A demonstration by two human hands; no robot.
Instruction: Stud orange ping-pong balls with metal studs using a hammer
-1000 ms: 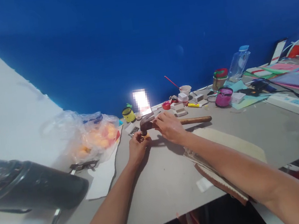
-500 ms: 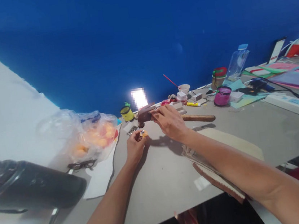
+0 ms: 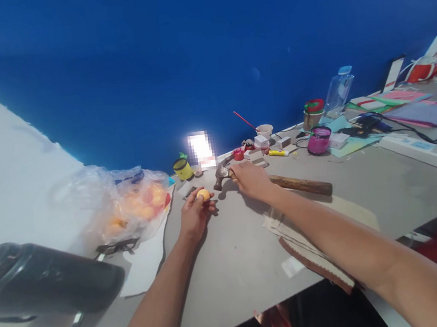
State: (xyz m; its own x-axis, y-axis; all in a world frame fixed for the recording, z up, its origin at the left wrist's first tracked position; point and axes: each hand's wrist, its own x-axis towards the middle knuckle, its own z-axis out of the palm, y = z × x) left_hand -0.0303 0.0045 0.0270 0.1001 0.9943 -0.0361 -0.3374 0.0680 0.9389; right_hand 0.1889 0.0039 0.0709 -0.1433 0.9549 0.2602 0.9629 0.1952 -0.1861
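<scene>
A small orange ball (image 3: 203, 194) is pinched between the thumb and fingers of my left hand (image 3: 195, 214), just above the table. My right hand (image 3: 250, 179) is wrapped round a hammer (image 3: 303, 184) close to its head. The metal head points left, a short way from the ball and apart from it. The hammer's wooden handle extends to the right behind my forearm. Partly behind my left hand is a small open box (image 3: 186, 189), its contents too small to make out.
A clear plastic bag of orange balls (image 3: 136, 205) lies left, with a dark cylinder (image 3: 49, 277) nearer. Beige cloth (image 3: 352, 213) lies under my right forearm. A yellow container (image 3: 182, 169), paper cup (image 3: 264, 131), magenta container (image 3: 319, 140), bottle (image 3: 339, 93) and power strip (image 3: 419, 149) stand along the back and right.
The hammer has come down to the table, its head turned and its handle end lower. My left hand has rolled over, so the ball's smooth side now shows instead of shiny bits.
</scene>
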